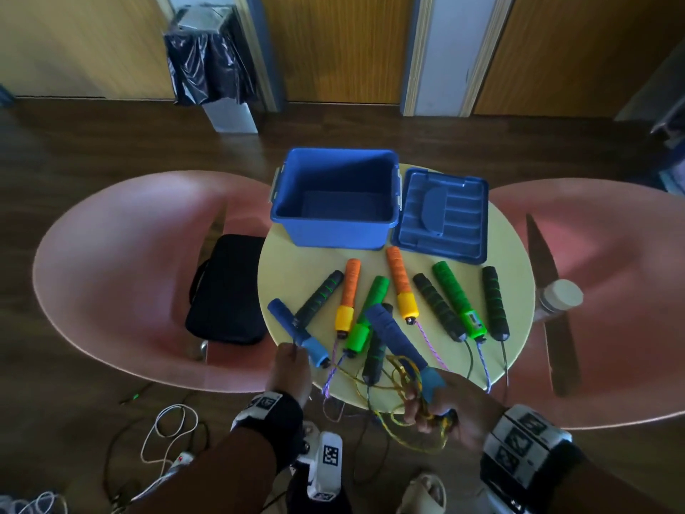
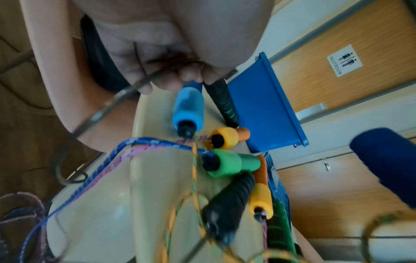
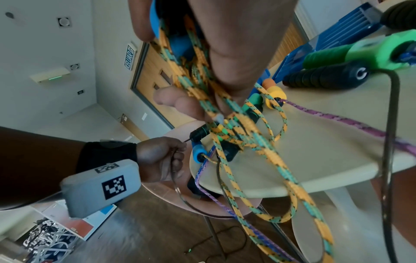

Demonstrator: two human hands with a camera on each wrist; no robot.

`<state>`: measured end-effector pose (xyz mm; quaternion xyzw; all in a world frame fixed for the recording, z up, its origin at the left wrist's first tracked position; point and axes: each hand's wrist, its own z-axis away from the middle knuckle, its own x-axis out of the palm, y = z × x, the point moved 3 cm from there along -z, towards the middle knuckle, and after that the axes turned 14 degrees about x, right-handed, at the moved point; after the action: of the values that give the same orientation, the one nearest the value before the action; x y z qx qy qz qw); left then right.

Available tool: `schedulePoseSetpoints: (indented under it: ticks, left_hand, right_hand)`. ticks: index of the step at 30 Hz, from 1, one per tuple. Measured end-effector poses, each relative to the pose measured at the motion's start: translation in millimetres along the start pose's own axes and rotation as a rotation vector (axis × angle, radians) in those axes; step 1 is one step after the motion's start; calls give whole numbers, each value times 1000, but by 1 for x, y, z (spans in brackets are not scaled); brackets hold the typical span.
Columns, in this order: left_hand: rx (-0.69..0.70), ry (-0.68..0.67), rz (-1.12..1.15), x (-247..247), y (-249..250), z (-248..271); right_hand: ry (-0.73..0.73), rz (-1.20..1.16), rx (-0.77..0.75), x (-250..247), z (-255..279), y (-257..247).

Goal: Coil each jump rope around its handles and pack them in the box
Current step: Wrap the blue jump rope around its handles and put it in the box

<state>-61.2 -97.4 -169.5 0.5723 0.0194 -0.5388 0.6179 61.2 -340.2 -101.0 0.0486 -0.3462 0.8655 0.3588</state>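
Right hand (image 1: 444, 406) is clamped on one blue handle (image 1: 396, 337) plus loops of yellow-green rope (image 3: 252, 135). Left hand (image 1: 291, 369) pinches a thin dark cord (image 3: 174, 170) by the other blue handle (image 1: 296, 332), near-left table edge. I'd free that cord first, then wind snug. Blue box (image 1: 335, 231) sits open, far side.

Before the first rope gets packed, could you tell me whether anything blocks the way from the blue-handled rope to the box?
Nothing visible blocks the blue box: it stands open, lid beside it. But other ropes' handles, such as the orange handle, lie between it and the blue handle gripped by the right hand, so the handle must be lifted over them.
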Motion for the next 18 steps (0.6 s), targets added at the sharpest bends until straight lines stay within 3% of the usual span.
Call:
schedulePoseSetpoints:
  ticks: [3, 7, 10, 13, 18]
  left_hand:
    - [-27, 144, 81, -7, -2, -6]
    - [-78, 57, 78, -7, 0, -6]
    - [-32, 5, 5, -5, -1, -10]
    - [41, 47, -118, -11, 5, -17]
    - [44, 71, -152, -31, 19, -39]
  right_hand:
    - [20, 51, -26, -8, 9, -5]
    - [47, 113, -65, -16, 20, -12]
    - [70, 165, -75, -20, 27, -16]
    - [108, 189, -83, -26, 34, -15]
    - [110, 143, -123, -34, 48, -13]
